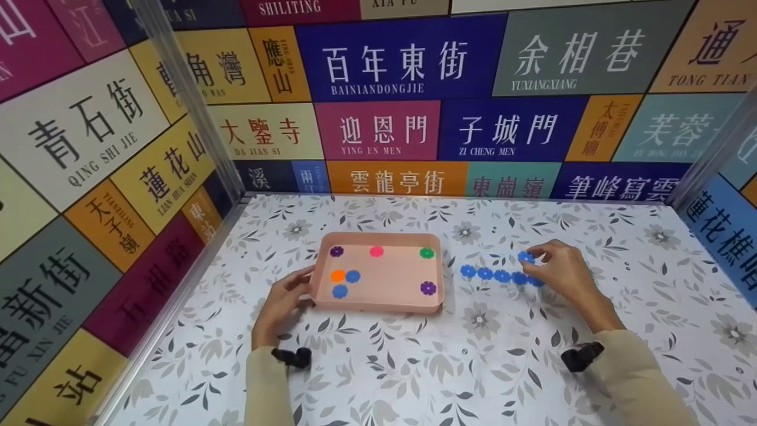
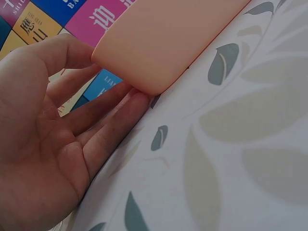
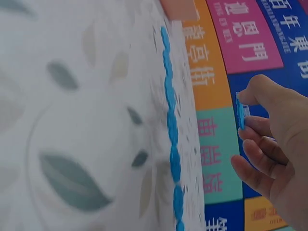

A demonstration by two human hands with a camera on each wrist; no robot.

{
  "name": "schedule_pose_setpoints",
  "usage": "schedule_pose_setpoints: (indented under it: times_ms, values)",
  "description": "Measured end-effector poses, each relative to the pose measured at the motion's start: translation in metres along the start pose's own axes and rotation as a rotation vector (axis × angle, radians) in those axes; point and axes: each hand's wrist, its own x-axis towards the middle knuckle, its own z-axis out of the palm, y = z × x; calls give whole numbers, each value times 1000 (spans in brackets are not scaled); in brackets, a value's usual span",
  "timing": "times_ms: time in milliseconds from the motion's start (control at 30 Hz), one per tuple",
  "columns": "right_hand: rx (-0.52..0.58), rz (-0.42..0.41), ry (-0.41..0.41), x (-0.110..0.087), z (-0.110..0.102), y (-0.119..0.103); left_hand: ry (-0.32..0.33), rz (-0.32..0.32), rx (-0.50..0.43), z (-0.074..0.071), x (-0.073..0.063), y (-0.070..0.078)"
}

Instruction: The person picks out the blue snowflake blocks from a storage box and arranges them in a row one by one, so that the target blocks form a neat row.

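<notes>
A shallow pink tray [image 1: 378, 307] stands on the table and has several flower-shaped plastic pieces in it. My left hand [image 1: 285, 302] holds the tray's left end. In the left wrist view, the fingers [image 2: 120, 120] meet the tray's corner [image 2: 144, 57] at both rim and base. My right hand [image 1: 562, 271] pinches one blue flower piece [image 1: 526, 257] between thumb and finger, raised over a row of blue flower pieces [image 1: 485, 273]. The right wrist view shows the pinched piece [image 3: 240, 111] edge-on, apart from the row [image 3: 172, 125] lying on the table. The hand covers part of the row's right end.
Inside the tray lie an orange piece [image 1: 337, 276], a pink one [image 1: 377, 251], a green one [image 1: 427, 253], plus purple and blue ones. A floral cloth [image 1: 479, 355] covers the table. Walls of coloured signs [image 1: 402, 65] enclose its back and sides.
</notes>
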Motion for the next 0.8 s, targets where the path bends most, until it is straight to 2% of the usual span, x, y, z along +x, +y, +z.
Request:
schedule_pose_setpoints:
  times_ms: [233, 400, 500, 733, 800]
  values:
    - [-3, 76, 17, -12, -17, 28, -6, 19, -12, 0, -1, 1]
    - [-6, 139, 15, -19, -30, 47, -6, -2, -1, 1, 0, 2]
    - [-9, 179, -3, -24, -36, 58, -2, -8, 11, 1, 0, 2]
    - [-13, 232, -53, -36, -43, 79, 6, 58, -21, 1, -2, 0]
    - [-19, 252, -72, -39, -43, 84, 12, 42, -16, 1, -1, 0]
